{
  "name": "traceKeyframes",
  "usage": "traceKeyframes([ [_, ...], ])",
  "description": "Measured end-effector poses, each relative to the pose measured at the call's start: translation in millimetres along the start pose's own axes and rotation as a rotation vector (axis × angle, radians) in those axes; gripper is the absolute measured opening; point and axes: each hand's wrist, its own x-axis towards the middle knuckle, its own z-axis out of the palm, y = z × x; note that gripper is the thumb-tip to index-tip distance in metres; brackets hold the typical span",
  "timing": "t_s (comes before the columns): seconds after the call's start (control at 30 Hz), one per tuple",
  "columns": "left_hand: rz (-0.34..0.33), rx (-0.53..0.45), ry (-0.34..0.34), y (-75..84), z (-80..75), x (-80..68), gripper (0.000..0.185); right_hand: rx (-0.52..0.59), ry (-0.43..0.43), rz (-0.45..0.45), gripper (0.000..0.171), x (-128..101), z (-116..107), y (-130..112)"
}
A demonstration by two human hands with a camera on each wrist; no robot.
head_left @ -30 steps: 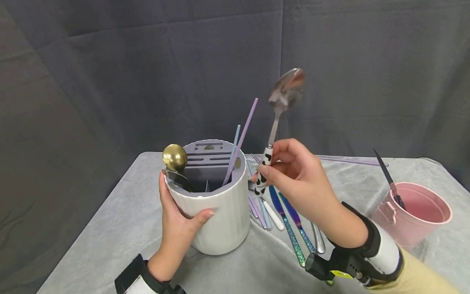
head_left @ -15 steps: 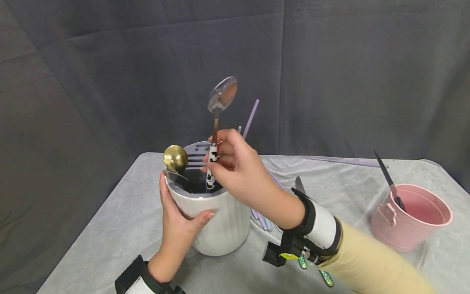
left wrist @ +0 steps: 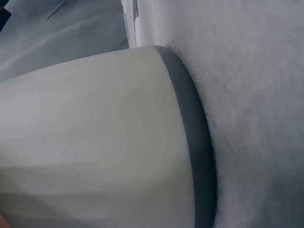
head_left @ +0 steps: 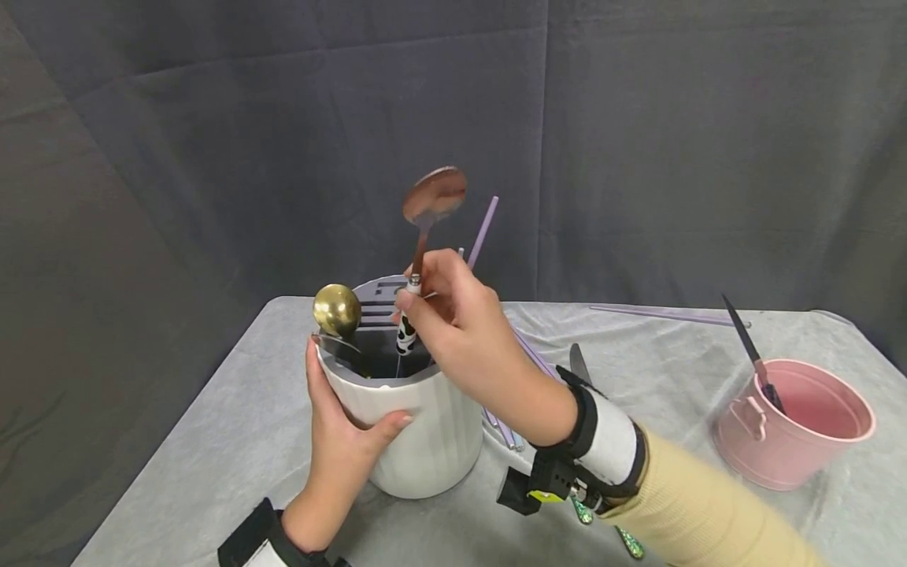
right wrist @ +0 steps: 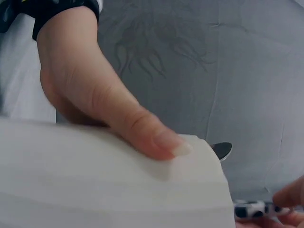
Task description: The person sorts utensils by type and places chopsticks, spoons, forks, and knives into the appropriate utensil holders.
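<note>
With the left hand (head_left: 340,425) wrapped round the white holder (head_left: 418,433) on the worktop (head_left: 212,441), the right hand (head_left: 460,331), pinching the cow-patterned spoon (head_left: 418,260), should lower its handle straight into the open compartment.

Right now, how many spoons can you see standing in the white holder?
2: the cow-patterned spoon, handle down in the white holder and pinched by the right hand, and a gold spoon at the rim near the left hand. Others may be hidden inside.
</note>
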Motion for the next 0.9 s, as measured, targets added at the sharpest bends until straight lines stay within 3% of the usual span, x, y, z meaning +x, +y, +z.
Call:
traceKeyframes([
  [0.2,-0.023,0.007,0.005,-0.3,-1.3,-2.0,0.129,0.065,-0.098,-0.005,0.010,0,8,3],
  [0.43,-0.006,-0.025,-0.005,-0.5,-2.9,-0.5,0.127,-0.178,-0.253,0.173,0.008,3,13,-2],
  [0.63,-0.011,0.017,0.001,0.4,-3.8,-0.8,0.129,-0.313,-0.314,0.167,0.005,8,13,-2],
  [0.9,-0.009,0.020,-0.010,0.6,-5.4,-0.1,0.128,-0.333,-0.331,0.169,0.020,8,14,-4],
])
